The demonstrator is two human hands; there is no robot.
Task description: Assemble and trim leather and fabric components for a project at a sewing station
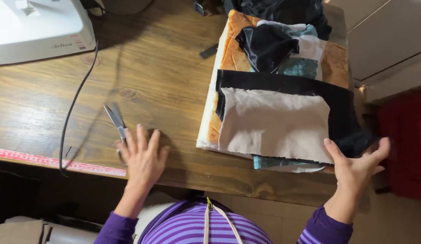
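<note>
My left hand [142, 156] lies flat on the wooden table [165, 81], fingers spread, covering the handles of a pair of small scissors [115, 118] whose blades point away from me. My right hand [357, 165] is at the near right corner of a foam pad [228, 49], its fingers against the edge of the black cloth [341, 113] and the cream cloth [276, 124] stacked on it. A strip of teal fabric [274, 162] sticks out under the cream piece. More black and teal scraps [283, 45] lie on the pad's far end.
A white sewing machine [38, 27] stands at the far left, with a black cable [77, 97] running toward the table's near edge. A red measuring tape [52, 161] runs along that edge. Something red [402, 140] is at the right, beyond the table.
</note>
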